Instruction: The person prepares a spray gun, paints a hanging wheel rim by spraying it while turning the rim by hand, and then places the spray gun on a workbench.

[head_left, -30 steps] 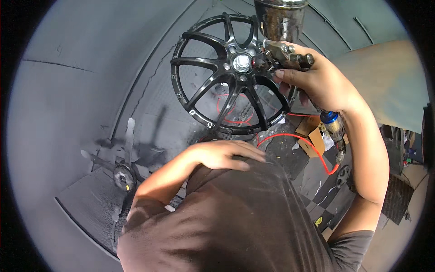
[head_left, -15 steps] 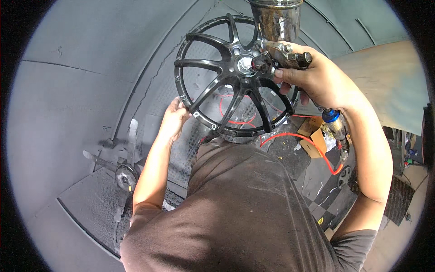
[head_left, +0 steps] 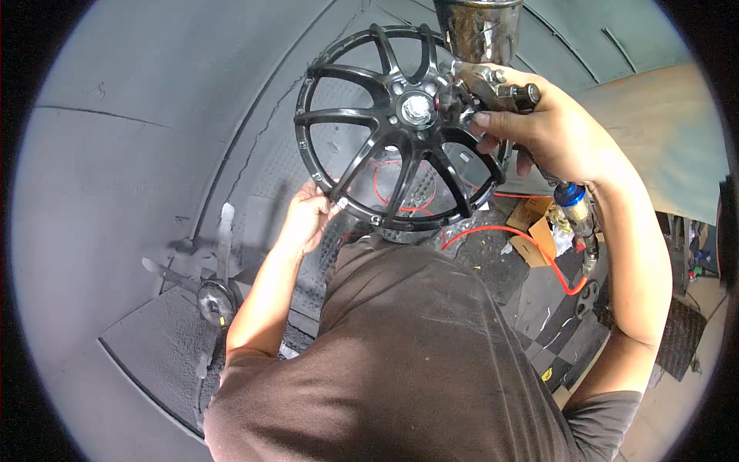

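Note:
A glossy black multi-spoke car wheel (head_left: 360, 165) stands in front of me, a pale centre at its hub. My left hand (head_left: 308, 214) has its fingers closed on the rim at the lower left. In my right hand (head_left: 562, 137) is a dark spray gun (head_left: 504, 94), gripped by its handle, its nozzle pointing left near the hub. A stained metal paint cup (head_left: 479, 35) sits on top of the gun. Below the handle hangs a fitting with a blue collar (head_left: 570, 194), joined to an orange air hose (head_left: 560, 276). Part of the trigger is hidden by my fingers.
Grey walls (head_left: 138, 169) curve round on the left. A stand with a round hub and arms (head_left: 216, 302) is at the lower left. An opened cardboard box (head_left: 537, 246) lies among litter on the right, beside the looping hose.
The wheel has turned a little counterclockwise, my left hand going right and slightly down with the rim. The spray gun in my right hand has shifted slightly right, away from the hub.

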The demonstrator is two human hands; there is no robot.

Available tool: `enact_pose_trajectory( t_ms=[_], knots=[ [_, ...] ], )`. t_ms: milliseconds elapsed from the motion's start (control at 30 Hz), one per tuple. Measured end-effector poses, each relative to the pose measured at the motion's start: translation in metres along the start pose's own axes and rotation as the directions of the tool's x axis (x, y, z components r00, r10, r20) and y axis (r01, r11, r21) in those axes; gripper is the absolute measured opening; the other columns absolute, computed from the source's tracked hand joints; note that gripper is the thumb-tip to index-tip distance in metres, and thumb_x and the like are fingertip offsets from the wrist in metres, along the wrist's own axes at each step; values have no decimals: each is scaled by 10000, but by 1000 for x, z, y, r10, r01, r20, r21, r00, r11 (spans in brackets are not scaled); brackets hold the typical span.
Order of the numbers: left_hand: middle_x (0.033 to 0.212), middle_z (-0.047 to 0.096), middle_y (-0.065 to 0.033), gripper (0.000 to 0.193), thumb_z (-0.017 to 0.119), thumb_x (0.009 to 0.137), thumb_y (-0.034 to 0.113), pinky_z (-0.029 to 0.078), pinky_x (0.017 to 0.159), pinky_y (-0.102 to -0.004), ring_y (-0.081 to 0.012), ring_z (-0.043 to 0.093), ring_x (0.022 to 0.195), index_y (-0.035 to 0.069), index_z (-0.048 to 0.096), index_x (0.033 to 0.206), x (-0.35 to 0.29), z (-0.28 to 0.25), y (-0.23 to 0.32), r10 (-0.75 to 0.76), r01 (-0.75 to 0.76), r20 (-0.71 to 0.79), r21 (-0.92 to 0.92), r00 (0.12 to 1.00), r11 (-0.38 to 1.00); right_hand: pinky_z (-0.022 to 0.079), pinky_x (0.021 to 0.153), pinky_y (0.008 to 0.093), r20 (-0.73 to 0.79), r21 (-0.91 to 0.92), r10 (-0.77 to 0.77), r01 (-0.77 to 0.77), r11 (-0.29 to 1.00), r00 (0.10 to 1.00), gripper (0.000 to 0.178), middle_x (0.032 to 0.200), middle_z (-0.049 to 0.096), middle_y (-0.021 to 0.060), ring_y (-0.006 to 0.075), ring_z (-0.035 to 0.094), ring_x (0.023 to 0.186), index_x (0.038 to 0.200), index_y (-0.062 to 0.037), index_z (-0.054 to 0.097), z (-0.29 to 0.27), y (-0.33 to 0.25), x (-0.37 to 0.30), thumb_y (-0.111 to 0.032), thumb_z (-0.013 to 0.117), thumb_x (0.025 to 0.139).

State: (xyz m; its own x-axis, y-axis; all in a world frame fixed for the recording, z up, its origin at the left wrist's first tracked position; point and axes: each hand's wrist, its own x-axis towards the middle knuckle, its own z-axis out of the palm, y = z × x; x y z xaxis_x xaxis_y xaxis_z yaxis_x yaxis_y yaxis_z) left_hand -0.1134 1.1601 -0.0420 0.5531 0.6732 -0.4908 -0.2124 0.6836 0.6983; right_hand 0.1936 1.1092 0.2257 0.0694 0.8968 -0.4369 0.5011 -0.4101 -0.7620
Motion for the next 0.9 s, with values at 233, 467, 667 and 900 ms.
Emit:
enact_pose_trajectory(
  t_ms=[233, 467, 667, 900],
  knots=[
    [1189, 607, -124, 560, 410, 709, -131, 510, 1034, -387, -243, 612, 1167, -47, 470, 1260, -16, 20, -30, -16, 10, -49, -126, 999, 992, 522, 546, 257, -49, -46, -18, 16, 999, 999, 309, 936, 686, 20, 107, 660, 797, 1252, -104, 616, -3, -4, 16, -166, 626, 950],
    [1281, 566, -165, 547, 401, 672, -133, 517, 988, -358, -262, 602, 1180, -26, 478, 1202, -26, 3, -52, -307, 299, 93, 93, 947, 950, 528, 557, 262, 4, -66, -24, 24, 998, 1000, 257, 940, 692, 21, 104, 662, 793, 1203, -98, 624, 0, -1, 18, -161, 612, 954],
    [1244, 571, -86, 639, 429, 703, -115, 504, 962, -384, -221, 603, 1092, 38, 456, 1323, -9, -2, -18, 56, -33, -165, 139, 985, 990, 536, 570, 266, 14, -80, -18, 19, 997, 1000, 257, 957, 696, 21, 102, 658, 794, 1208, -108, 630, 2, -2, 6, -157, 612, 956],
    [1280, 534, -102, 620, 417, 722, -88, 475, 990, -393, -242, 560, 1208, 34, 424, 1329, -31, 19, -25, 1, 8, -74, 128, 997, 992, 538, 569, 268, -5, -57, -27, 27, 998, 1000, 271, 958, 693, 20, 104, 660, 797, 1220, -110, 628, 2, 2, -6, -163, 616, 955]
  ],
)
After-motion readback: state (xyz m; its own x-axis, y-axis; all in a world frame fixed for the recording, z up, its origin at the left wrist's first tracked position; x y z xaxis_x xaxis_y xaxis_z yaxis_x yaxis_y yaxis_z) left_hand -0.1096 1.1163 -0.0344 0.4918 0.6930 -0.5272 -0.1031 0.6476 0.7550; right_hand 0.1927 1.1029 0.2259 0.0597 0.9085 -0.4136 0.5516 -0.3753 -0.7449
